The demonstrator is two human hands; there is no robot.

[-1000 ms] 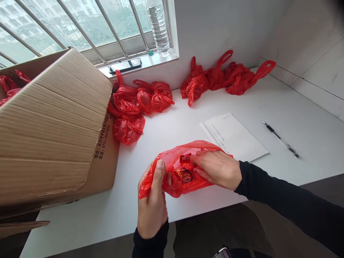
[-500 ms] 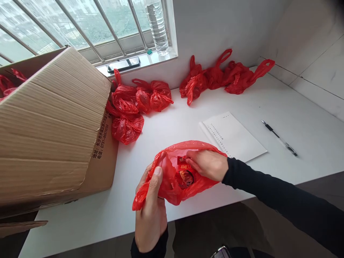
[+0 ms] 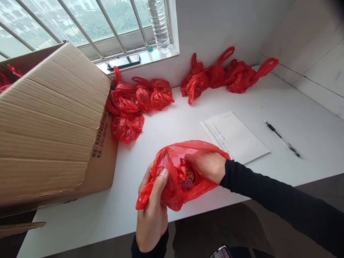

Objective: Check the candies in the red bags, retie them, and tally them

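A thin red plastic bag (image 3: 172, 193) is spread open above the front part of the white table. My left hand (image 3: 153, 208) pinches its left rim, thumb on top, with the bunched plastic hanging past the thumb. Inside lie small packets (image 3: 188, 175) in red wrappers with dark printing. My right hand (image 3: 208, 165) reaches into the bag from the right, its fingertips at the packets; whether they grip one is hidden by the hand and plastic.
A cardboard box (image 3: 53, 129) fills the left. Tied red bags (image 3: 127, 127) line the wall. Right of centre lie a notebook (image 3: 236, 138) and a pen (image 3: 282, 139). A phone (image 3: 123, 61) and a water bottle (image 3: 159, 28) are on the sill.
My right hand has gone deeper into the bag, and the small red packet at its fingertips is now mostly out of sight. My left hand and the bag have shifted slightly right.
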